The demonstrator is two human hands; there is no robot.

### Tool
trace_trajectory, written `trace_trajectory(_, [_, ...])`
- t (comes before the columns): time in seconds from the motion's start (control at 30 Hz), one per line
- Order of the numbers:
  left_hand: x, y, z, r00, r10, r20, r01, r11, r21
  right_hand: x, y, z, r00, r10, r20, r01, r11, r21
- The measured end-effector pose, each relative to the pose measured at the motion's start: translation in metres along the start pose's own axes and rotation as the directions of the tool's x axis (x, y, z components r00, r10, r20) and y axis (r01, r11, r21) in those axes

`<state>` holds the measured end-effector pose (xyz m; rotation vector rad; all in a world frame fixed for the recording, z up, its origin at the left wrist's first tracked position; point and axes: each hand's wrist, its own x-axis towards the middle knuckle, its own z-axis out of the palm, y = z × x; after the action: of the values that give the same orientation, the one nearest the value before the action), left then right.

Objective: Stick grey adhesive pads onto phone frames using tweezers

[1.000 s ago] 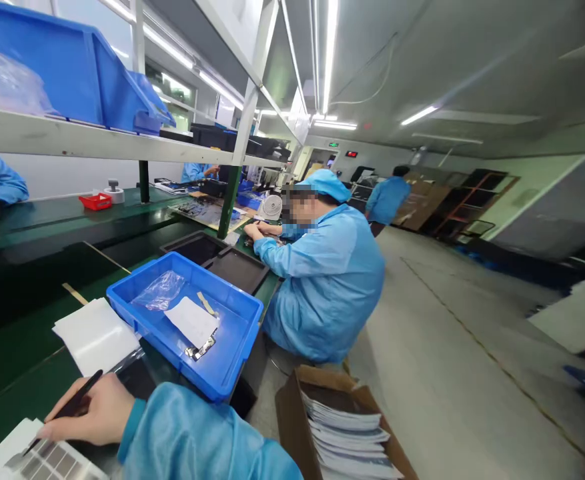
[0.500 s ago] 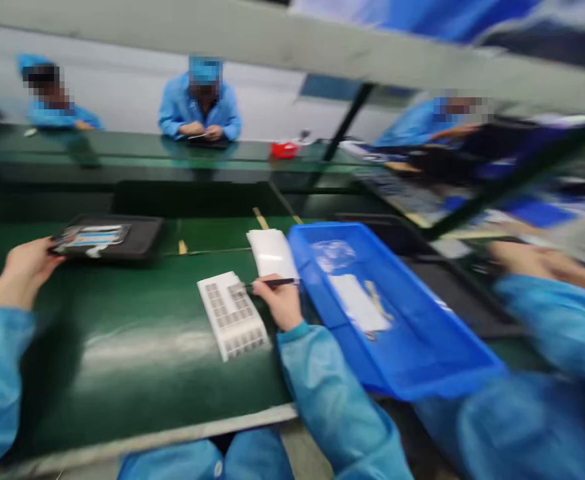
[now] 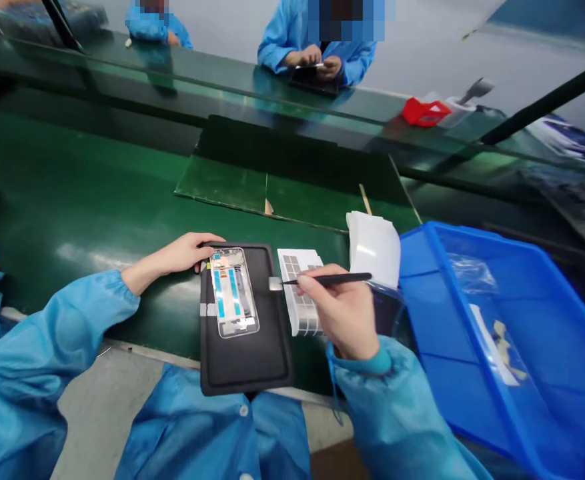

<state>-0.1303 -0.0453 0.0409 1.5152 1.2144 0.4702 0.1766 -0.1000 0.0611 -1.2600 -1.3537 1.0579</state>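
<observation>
A black tray [image 3: 245, 360] lies at the near edge of the green belt [image 3: 87, 213], overhanging it toward me. On it rests a phone frame [image 3: 233, 291] with blue strips inside. My left hand [image 3: 182, 252] grips the tray's top left corner, fingers curled over the rim beside the frame. My right hand [image 3: 339, 313] pinches black tweezers [image 3: 329, 279] that point left; their tip holds a small grey pad [image 3: 275, 284] at the tray's right edge. Under that hand lies a white sheet of grey pads [image 3: 299, 293].
A blue bin [image 3: 435, 280] with a plastic bag and small parts stands at my right. A stack of white sheets [image 3: 375, 247] lies behind the pad sheet. A red box [image 3: 422, 112] sits at the far side, where two people in blue coats work.
My view swung from the right-hand aisle back to the belt. My left hand pulled the black tray from the far left to right in front of me. The tweezers now carry a grey pad.
</observation>
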Motion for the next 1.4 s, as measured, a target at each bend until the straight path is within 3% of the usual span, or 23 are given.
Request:
trace_trajectory(0.17, [0.000,-0.002,0.009,0.957,0.268,-0.110,-0.196,0.877,0.438,-0.007,-0.003,0.048,0.986,0.142,0.092,-0.142,0.990,0.000])
trace_trajectory(0.33, [-0.009,-0.008,0.017,0.829,0.541,-0.137,-0.346,0.690,0.635,0.005,0.006,0.063,0.977,0.191,0.092,-0.186,0.981,-0.056])
trace_trajectory(0.43, [-0.020,-0.008,0.027,0.762,0.647,0.013,-0.415,0.474,0.776,0.012,0.010,0.066,0.979,0.193,0.070,-0.190,0.980,-0.058])
trace_trajectory(0.5, [-0.028,-0.007,0.033,0.742,0.659,0.124,-0.449,0.351,0.822,0.014,0.013,0.066,0.980,0.192,0.059,-0.189,0.980,-0.056])
trace_trajectory(0.6, [-0.036,-0.005,0.039,0.736,0.652,0.184,-0.451,0.269,0.851,0.014,0.016,0.064,0.980,0.191,0.051,-0.187,0.980,-0.061])
trace_trajectory(0.8, [-0.042,-0.006,0.044,0.748,0.633,0.199,-0.415,0.213,0.885,0.013,0.015,0.060,0.980,0.187,0.064,-0.184,0.981,-0.058])
trace_trajectory(1.23, [-0.046,-0.005,0.047,0.811,0.561,0.164,-0.361,0.260,0.896,0.011,0.014,0.058,0.981,0.185,0.060,-0.176,0.976,-0.124])
trace_trajectory(1.4, [-0.046,-0.002,0.048,0.802,0.579,0.148,-0.358,0.267,0.895,0.012,0.012,0.059,0.981,0.184,0.066,-0.175,0.977,-0.123])
